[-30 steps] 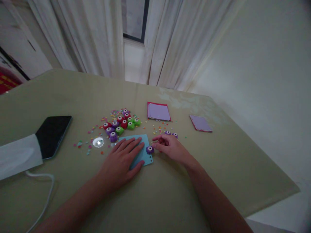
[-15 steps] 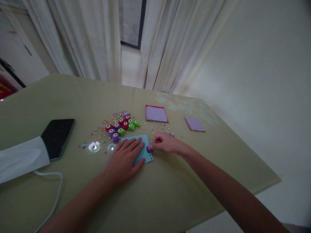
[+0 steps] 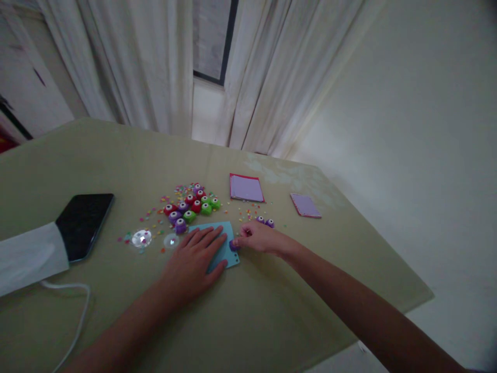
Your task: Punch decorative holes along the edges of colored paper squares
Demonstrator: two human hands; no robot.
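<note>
A light blue sheet of paper [image 3: 221, 256] lies on the table under my left hand [image 3: 196, 259], which rests flat with its fingers stretched out. At the sheet's right edge, my right hand [image 3: 258, 237] pinches a small purple craft paper punch [image 3: 233, 245], partly hidden by the fingers. Small dark holes show in the paper's lower right corner, just below the punch. Two more purple punches [image 3: 265, 221] stand just behind my right hand. Left of the sheet's far edge is a cluster of purple, red and green punches [image 3: 193, 203] with white eye-like tops.
Colourful paper confetti [image 3: 155, 220] is scattered around the cluster. Two clear round discs [image 3: 142, 238] lie left of the paper. Stacks of lilac paper [image 3: 247, 188] sit farther back. A black phone [image 3: 86, 220], a white sheet [image 3: 33, 256] and a white cable [image 3: 83, 305] are at left.
The view has shifted slightly, so everything on the table appears a little lower and further left. Both hands keep their places on the paper and the punch.
</note>
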